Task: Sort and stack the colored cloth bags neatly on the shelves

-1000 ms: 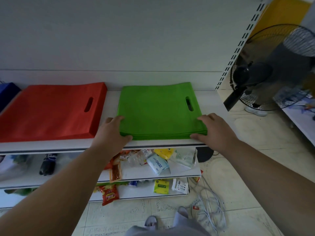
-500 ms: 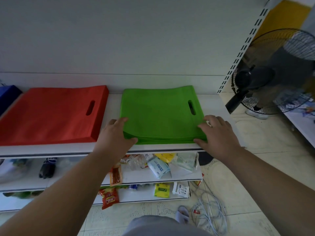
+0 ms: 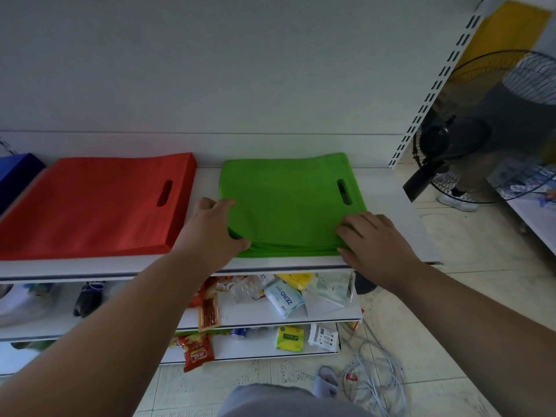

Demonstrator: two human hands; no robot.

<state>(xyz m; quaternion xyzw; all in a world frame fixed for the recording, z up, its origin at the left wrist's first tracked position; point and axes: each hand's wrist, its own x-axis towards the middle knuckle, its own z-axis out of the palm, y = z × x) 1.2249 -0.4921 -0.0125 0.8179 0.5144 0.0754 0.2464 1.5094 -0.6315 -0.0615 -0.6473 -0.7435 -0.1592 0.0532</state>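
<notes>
Shelf [image 3: 388, 188]; green bags' [image 3: 288, 200] handle-slot rightward

Blue bag stack [image 3: 16, 173] is mostly chopped off by the left edge. The hands cover the green stack's [image 3: 288, 200] front corners. Fan [image 3: 493, 127] runs off the right.
</notes>
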